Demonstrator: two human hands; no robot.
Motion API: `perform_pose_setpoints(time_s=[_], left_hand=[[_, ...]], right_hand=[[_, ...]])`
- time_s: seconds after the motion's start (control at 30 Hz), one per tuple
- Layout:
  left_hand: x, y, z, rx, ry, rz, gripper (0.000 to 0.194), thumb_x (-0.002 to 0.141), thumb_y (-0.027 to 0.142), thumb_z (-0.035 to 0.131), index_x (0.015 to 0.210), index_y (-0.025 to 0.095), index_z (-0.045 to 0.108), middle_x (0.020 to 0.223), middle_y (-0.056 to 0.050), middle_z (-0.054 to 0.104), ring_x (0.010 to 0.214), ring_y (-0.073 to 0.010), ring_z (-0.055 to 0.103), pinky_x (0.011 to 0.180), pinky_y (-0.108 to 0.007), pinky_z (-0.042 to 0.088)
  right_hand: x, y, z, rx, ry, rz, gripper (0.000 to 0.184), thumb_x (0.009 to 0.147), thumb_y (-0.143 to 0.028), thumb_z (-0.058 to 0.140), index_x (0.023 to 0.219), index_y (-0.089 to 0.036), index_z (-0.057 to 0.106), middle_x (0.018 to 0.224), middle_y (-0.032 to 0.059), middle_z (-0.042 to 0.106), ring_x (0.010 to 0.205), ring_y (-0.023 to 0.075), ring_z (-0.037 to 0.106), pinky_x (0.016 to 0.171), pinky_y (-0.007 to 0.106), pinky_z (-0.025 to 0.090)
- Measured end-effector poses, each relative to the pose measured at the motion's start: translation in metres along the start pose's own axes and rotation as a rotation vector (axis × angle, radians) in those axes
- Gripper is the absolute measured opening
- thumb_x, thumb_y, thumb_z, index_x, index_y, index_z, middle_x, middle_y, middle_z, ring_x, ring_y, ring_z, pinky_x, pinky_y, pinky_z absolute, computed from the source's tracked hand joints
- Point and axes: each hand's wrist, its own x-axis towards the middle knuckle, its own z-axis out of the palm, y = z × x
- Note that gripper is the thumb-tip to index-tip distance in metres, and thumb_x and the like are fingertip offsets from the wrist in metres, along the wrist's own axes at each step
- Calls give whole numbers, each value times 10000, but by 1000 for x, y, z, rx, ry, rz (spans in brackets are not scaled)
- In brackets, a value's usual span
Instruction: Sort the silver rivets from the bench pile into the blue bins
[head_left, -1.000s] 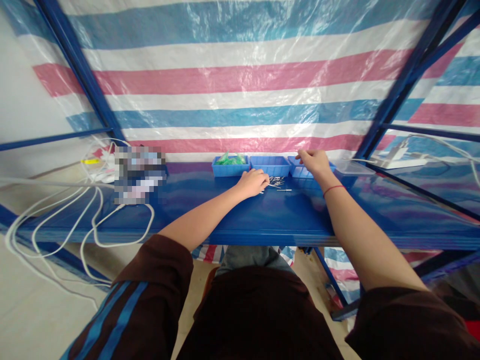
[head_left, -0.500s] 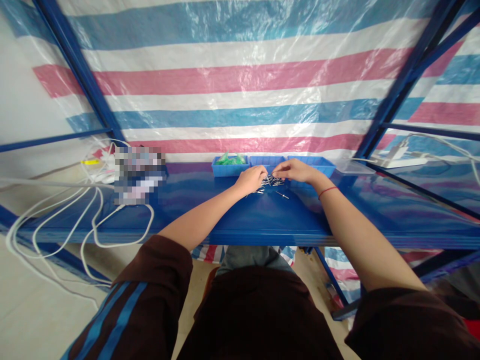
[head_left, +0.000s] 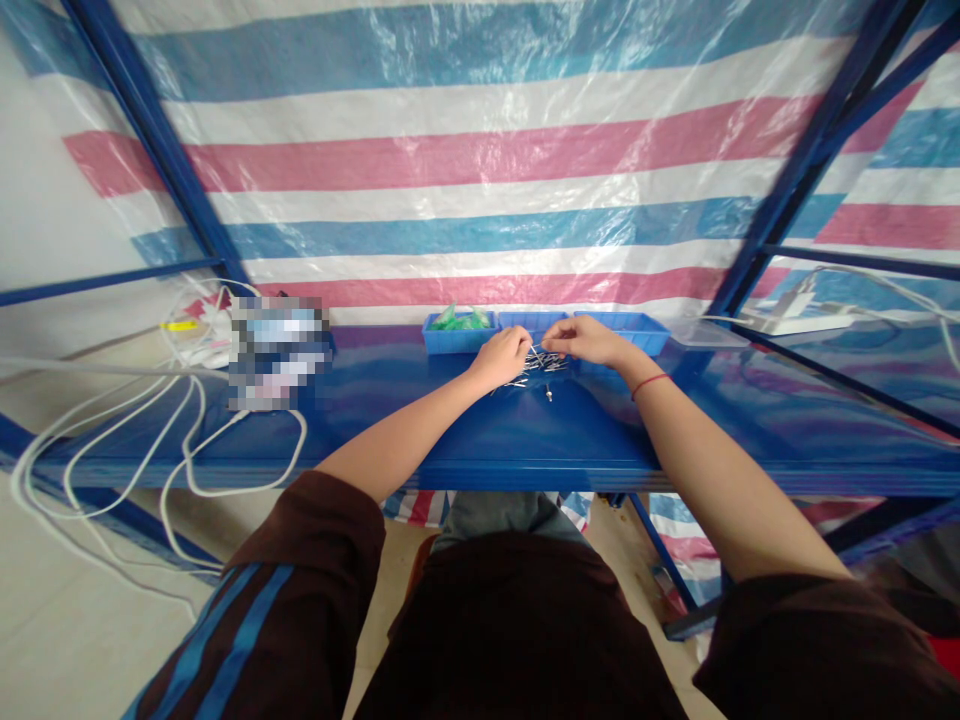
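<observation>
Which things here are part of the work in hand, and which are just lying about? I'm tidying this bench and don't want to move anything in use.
In use: left hand, right hand, metal pins, blue trays, green parts.
Lying about: white cables, clear lid, power strip.

A pixelated patch (head_left: 279,350) near the shelf's (head_left: 465,440) back left hides whatever sits there. The pins (head_left: 536,362) at the back edge are too small to tell apart, and whether the left hand (head_left: 504,355) or right hand (head_left: 583,340) pinches one cannot be told. The hands cover part of the middle tray (head_left: 532,319). The cables (head_left: 112,440) run off the left edge.
</observation>
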Motion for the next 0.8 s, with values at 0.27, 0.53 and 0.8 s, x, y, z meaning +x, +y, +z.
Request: perform_pose_setpoints(time_s=[0.27,0.53,0.8], left_hand=[[-2,0,1,-58,2,-15,169,909,290,461,971,164,555,1033,-88,646,949,-199,597,894,-353,451],[-4,7,-7,-189,54,-12,251,870,315,552,1078,174,559,989,-69,655,889,-184,618,832,-315,465],[2,4,-4,-217,101,51,168,904,252,477,897,163,619,886,-34,665,823,-150,592,780,-261,445]], right_hand=[[2,4,-1,35,121,-52,143,615,-282,640,675,-154,620,668,24,610,611,126,511,571,266,414],[2,0,1,72,138,-98,164,629,-299,613,685,-144,620,638,10,577,581,108,472,576,269,385],[0,-5,3,100,132,-119,226,673,-355,656,719,-134,645,619,7,569,572,107,467,561,272,380]])
